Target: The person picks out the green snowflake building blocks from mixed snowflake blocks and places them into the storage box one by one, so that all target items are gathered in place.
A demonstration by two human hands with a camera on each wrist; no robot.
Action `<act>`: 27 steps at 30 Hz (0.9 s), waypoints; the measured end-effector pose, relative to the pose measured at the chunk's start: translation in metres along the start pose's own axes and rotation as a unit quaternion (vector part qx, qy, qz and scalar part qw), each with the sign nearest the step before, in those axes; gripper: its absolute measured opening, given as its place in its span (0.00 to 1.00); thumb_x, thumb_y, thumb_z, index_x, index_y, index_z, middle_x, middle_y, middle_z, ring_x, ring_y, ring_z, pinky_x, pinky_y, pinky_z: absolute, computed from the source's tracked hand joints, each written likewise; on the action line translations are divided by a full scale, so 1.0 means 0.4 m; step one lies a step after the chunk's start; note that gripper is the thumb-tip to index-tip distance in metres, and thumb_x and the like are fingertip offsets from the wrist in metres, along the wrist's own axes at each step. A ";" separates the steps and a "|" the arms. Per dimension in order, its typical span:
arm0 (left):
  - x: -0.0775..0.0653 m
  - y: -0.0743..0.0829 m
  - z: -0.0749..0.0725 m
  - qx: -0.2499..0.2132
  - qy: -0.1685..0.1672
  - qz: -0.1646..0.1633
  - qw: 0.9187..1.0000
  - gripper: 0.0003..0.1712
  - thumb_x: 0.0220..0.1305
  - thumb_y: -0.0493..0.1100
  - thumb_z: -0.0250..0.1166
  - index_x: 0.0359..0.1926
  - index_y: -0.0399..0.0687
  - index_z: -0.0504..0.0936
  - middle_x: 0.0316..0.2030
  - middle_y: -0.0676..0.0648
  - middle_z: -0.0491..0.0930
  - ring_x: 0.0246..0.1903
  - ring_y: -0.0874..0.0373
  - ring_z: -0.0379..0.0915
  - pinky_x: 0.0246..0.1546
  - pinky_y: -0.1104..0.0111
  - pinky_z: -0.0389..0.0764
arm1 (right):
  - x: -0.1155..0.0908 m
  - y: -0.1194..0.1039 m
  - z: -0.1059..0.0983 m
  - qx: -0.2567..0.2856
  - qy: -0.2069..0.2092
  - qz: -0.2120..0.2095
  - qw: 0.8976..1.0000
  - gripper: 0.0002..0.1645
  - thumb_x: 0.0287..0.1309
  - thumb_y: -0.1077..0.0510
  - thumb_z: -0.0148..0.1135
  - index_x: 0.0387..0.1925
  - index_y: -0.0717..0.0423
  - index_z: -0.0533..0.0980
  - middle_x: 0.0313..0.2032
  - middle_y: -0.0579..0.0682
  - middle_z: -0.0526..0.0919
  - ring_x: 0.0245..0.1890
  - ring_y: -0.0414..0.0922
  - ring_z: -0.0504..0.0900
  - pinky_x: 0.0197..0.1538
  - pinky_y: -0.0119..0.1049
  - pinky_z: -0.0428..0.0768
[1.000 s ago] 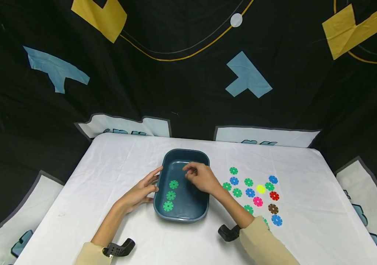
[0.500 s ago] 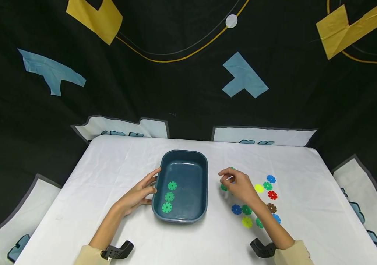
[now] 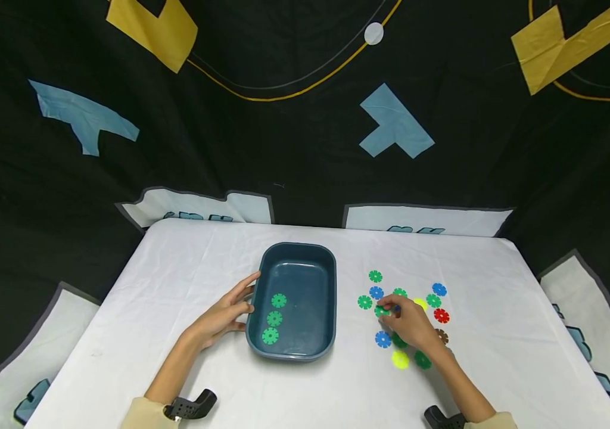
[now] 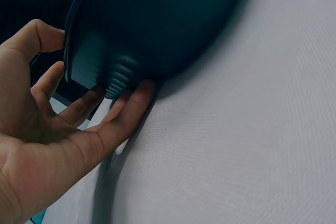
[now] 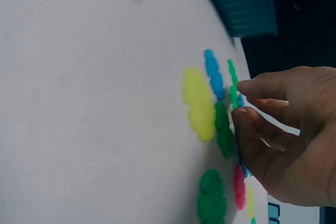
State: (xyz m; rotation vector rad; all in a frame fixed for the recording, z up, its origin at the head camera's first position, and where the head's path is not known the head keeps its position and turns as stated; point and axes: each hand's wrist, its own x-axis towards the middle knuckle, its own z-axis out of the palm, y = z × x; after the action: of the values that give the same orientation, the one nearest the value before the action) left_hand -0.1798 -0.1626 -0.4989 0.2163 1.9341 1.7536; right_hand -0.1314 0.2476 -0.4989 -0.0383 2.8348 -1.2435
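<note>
A dark teal tray [image 3: 305, 351] stands on the white-covered table, with several green notched discs [image 3: 274, 319] lined up along its left side. My left hand [image 3: 224, 316] is at the tray's left side. In the left wrist view its spread fingertips rest against the tray's outer wall [image 4: 105, 51]. To the right of the tray, my right hand [image 3: 409, 322] reaches down over the scattered discs. Its thumb and index finger stand apart around a green disc [image 3: 382, 311] on the cloth. The right wrist view shows a gap between those fingertips, with discs just beyond.
Around the right hand lie loose discs: blue [image 3: 383, 339], yellow [image 3: 400, 360], red [image 3: 441, 316], brown [image 3: 442, 336] and several more green ones. A pink disc [image 5: 240, 187] shows in the right wrist view. A black cloth [image 3: 283, 149] hangs behind the table.
My right hand has moved from above the tray rightward to the loose discs and lowered to a green one. The left hand stays at the tray; the discs in it keep their places.
</note>
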 end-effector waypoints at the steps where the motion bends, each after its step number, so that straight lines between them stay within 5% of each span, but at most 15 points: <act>1: 0.000 0.001 0.000 0.000 0.001 0.000 1.000 0.44 0.67 0.36 0.55 0.79 0.68 0.51 0.76 0.39 0.46 0.68 0.36 0.56 0.43 0.53 0.76 | -0.001 0.002 0.001 0.001 0.000 -0.003 1.000 0.14 0.56 0.68 0.69 0.46 0.60 0.82 0.38 0.49 0.81 0.33 0.44 0.75 0.35 0.35 0.75; 15: 0.008 -0.005 -0.001 0.000 0.009 -0.007 1.000 0.43 0.67 0.37 0.56 0.77 0.73 0.53 0.76 0.42 0.47 0.68 0.38 0.56 0.44 0.52 0.76 | 0.014 0.014 0.015 -0.013 0.021 0.002 1.000 0.15 0.56 0.67 0.68 0.47 0.62 0.81 0.32 0.48 0.75 0.30 0.44 0.71 0.31 0.34 0.70; 27: 0.007 -0.004 -0.003 -0.003 0.003 -0.006 1.000 0.44 0.67 0.37 0.56 0.78 0.73 0.52 0.77 0.42 0.46 0.68 0.38 0.56 0.44 0.52 0.75 | 0.016 0.012 0.020 -0.035 0.036 0.023 0.998 0.13 0.55 0.65 0.69 0.44 0.63 0.82 0.37 0.54 0.75 0.33 0.47 0.71 0.34 0.38 0.73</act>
State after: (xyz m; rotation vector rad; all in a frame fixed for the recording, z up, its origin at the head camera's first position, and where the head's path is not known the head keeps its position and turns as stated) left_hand -0.1822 -0.1626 -0.5012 0.1967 1.9300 1.7533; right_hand -0.1372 0.2446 -0.5081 0.0718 2.9219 -1.1590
